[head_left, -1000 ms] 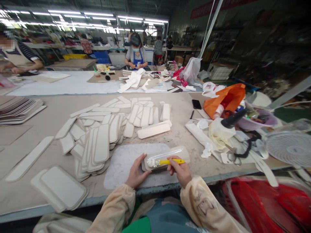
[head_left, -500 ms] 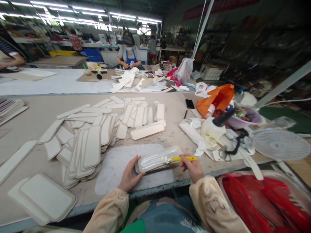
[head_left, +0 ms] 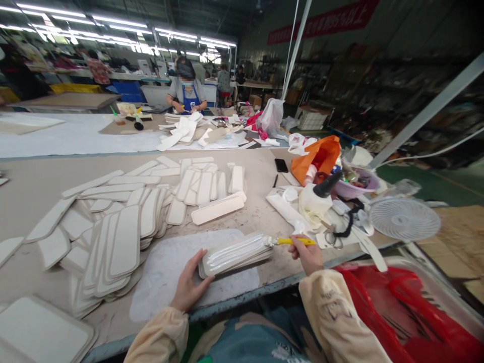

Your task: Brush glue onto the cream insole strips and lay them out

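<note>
My right hand (head_left: 308,254) is closed round the yellow handle of a brush (head_left: 284,241). The brush's bristles, clotted with white paste, touch the right end of the top piece in a small stack of long, rounded off-white panels (head_left: 236,256). Wet white streaks run along that top panel. At the stack's left end, my left hand (head_left: 192,283) grips it between thumb and fingers. Beneath the stack lies a pale, rounded sheet (head_left: 162,269) on the table.
Many loose off-white panels (head_left: 126,237) spread across the left and middle of the table. To the right are a white bottle with a black nozzle (head_left: 315,199), scissors (head_left: 335,241), an orange bag (head_left: 317,159) and a fan (head_left: 404,219). A person (head_left: 186,93) works across the table.
The brush has moved to the panel's right end, and the white streaks now reach further along it. My left hand still grips the stack. The head view has turned to the right.
</note>
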The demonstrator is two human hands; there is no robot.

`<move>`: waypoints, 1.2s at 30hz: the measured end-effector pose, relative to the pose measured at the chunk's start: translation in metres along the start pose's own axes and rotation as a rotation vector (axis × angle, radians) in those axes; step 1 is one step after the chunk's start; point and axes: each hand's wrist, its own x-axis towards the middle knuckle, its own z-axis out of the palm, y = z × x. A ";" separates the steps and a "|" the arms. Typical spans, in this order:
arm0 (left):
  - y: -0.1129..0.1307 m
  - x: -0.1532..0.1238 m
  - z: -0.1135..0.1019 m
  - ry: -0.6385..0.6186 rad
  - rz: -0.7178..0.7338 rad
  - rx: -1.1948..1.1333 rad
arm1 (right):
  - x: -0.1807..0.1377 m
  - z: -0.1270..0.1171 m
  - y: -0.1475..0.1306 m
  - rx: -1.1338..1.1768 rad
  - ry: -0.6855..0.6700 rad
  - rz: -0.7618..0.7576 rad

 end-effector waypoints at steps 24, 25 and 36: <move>0.008 0.003 -0.010 -0.014 -0.226 -0.165 | -0.013 -0.028 0.006 1.000 -0.048 0.154; 0.008 0.005 -0.013 -0.003 -0.270 -0.194 | -0.016 -0.032 0.006 1.164 -0.135 0.187; -0.022 0.122 -0.042 0.024 -0.027 0.455 | -0.041 -0.031 -0.006 1.812 -0.432 0.150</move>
